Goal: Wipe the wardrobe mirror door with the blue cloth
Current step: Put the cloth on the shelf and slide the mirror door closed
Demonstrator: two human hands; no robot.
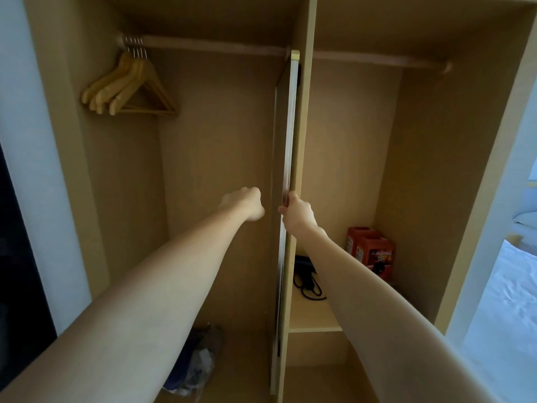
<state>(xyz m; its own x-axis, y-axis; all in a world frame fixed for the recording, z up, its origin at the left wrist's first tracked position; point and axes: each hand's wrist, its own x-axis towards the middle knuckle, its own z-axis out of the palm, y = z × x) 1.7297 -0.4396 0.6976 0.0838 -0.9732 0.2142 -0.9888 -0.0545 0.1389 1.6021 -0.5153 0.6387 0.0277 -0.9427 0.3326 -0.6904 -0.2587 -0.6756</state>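
Observation:
The wardrobe mirror door [287, 135] stands edge-on against the central wooden divider, so only its thin silver edge and a sliver of glass show. My right hand [296, 212] grips that edge at about mid height. My left hand [245, 203] is a closed fist just left of the door, near its face, and whether it touches the door is unclear. No blue cloth can be made out in either hand; something blue [177, 376] lies in a pile on the wardrobe floor at lower left.
Several wooden hangers [128, 85] hang on the left rail. The right compartment's shelf [313, 318] holds an orange box [370, 248] and a black corded device [306, 274]. Crumpled bags [200, 362] lie on the floor. A white bed [511, 301] is at far right.

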